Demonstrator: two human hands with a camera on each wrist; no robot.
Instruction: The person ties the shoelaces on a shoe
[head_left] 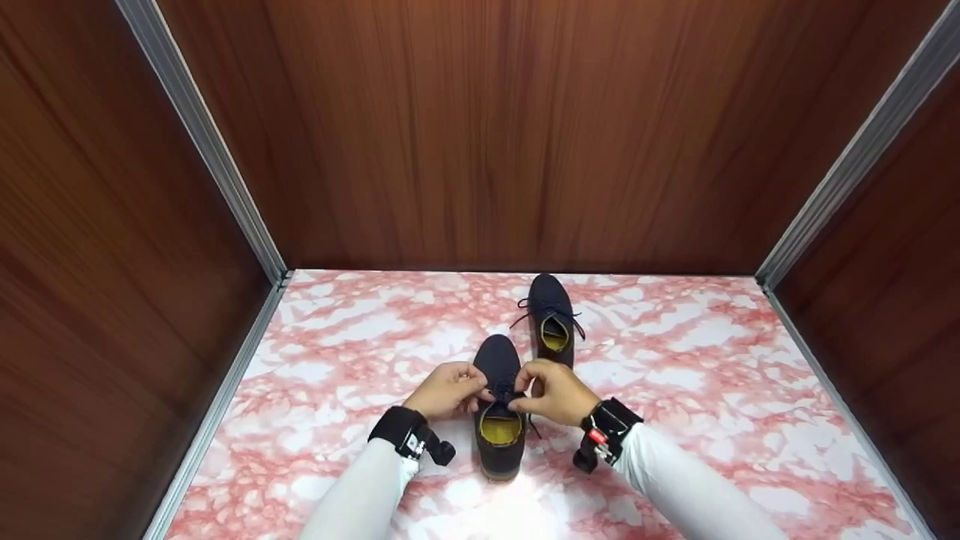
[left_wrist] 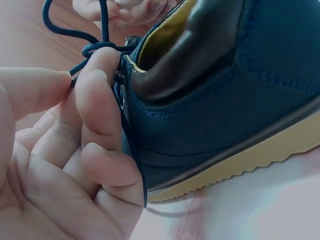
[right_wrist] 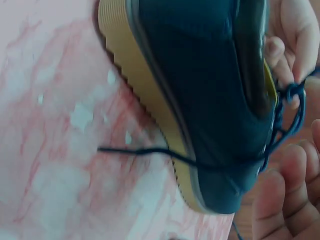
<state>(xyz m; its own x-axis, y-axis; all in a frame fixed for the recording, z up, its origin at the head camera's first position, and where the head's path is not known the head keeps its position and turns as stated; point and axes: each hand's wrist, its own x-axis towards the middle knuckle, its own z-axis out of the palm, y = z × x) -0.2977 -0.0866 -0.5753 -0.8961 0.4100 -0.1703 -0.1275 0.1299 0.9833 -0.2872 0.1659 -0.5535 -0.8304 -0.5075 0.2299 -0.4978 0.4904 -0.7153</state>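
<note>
A dark navy shoe [head_left: 496, 358] with a yellow lining and tan ridged sole stands on the floor, toe away from me. At its front opening, my left hand [head_left: 448, 391] pinches the dark shoelace [left_wrist: 75, 80] between thumb and index finger. Opposite it, my right hand [head_left: 559, 394] holds the lace at the knot with thumb and index finger; its fingertips are partly out of the right wrist view. A loop rises from the knot [left_wrist: 97, 49] in the left wrist view. One loose lace end [right_wrist: 135, 151] hangs across the shoe's side.
A second navy shoe [head_left: 549, 292], its lace tied in a bow, stands just ahead and to the right. The floor [head_left: 337, 337] is red-and-white marbled. Brown wood-look panels [head_left: 480, 135] with grey metal corner strips [head_left: 210, 142] enclose it at the back and sides.
</note>
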